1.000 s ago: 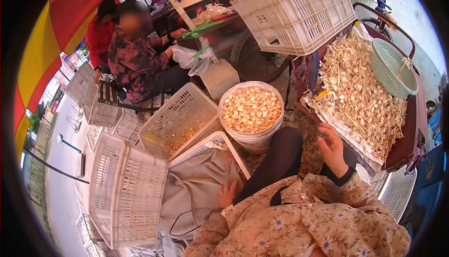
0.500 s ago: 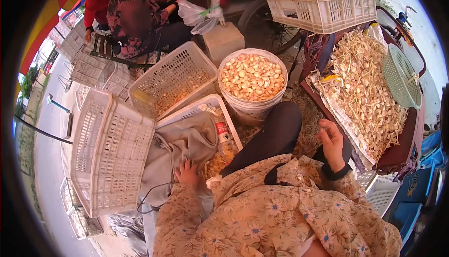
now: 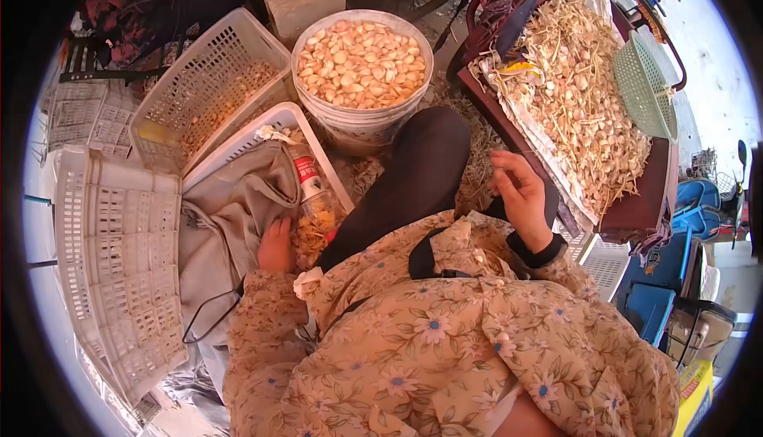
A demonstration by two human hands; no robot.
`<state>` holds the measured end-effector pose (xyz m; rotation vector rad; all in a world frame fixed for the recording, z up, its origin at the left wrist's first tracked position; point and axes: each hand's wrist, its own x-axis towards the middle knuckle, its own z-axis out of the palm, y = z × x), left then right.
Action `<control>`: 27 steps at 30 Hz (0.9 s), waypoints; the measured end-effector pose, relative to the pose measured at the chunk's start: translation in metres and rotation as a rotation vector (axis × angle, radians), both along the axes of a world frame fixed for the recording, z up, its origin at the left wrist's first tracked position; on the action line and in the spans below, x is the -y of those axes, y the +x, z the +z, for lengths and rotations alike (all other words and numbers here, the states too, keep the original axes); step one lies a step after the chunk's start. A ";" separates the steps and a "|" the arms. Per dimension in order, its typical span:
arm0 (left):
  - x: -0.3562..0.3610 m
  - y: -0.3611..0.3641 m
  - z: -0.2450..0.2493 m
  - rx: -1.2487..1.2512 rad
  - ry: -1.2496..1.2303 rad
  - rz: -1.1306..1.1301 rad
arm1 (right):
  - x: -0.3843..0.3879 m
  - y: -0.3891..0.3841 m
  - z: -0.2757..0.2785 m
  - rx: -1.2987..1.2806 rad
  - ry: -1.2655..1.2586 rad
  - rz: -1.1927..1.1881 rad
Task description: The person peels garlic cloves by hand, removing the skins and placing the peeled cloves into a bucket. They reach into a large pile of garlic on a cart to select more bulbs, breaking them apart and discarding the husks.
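My left hand [image 3: 276, 246] rests at the edge of a grey-brown cloth [image 3: 230, 198], its fingers stretched out and nothing visible in them. Close beside it, a clear plastic bottle with a red label [image 3: 310, 173] lies in a white crate [image 3: 324, 151], with yellowish scraps [image 3: 312, 234] below it. My right hand [image 3: 520, 198] hovers over my lap, fingers loosely bent and thumb apart, with no object showing in it. To its right, a heap of garlic [image 3: 584, 111] with dry stalks and skins covers a dark red cart bed [image 3: 636, 222]. A white bucket [image 3: 362, 123] full of peeled garlic cloves [image 3: 362, 63] stands ahead of my knee.
A perforated crate [image 3: 171, 87] with some cloves stands left of the bucket. Stacked crates [image 3: 119, 254] rise at my left. A green basket [image 3: 645, 87] leans on the garlic heap. Another person's dark patterned clothing [image 3: 131, 7] shows at upper left, near a concrete block [image 3: 304, 1].
My view has turned right and down, so the surroundings sit further left and higher. My left hand's fingers have drawn closer together. My right hand keeps nearly the same pose.
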<state>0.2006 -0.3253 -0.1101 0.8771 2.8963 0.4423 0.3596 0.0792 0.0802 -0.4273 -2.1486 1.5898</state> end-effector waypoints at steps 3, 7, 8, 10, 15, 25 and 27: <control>0.012 -0.003 0.005 -0.079 0.001 -0.071 | 0.001 -0.003 -0.004 0.048 0.010 -0.008; -0.026 0.000 0.030 0.040 -0.030 0.017 | 0.007 -0.011 -0.005 0.079 -0.008 -0.007; -0.039 -0.001 0.039 0.071 -0.059 0.050 | 0.009 -0.016 -0.004 0.070 -0.008 0.003; -0.054 -0.005 0.035 0.235 0.077 0.134 | 0.013 -0.021 -0.005 0.061 -0.028 0.021; -0.064 -0.010 -0.008 0.545 0.431 0.332 | 0.019 -0.023 -0.009 0.096 -0.030 0.051; -0.120 -0.019 0.031 0.648 0.277 0.800 | 0.016 -0.018 -0.020 0.126 -0.166 -0.011; -0.113 -0.020 0.004 0.638 0.301 0.825 | 0.014 -0.015 -0.021 0.165 -0.236 -0.027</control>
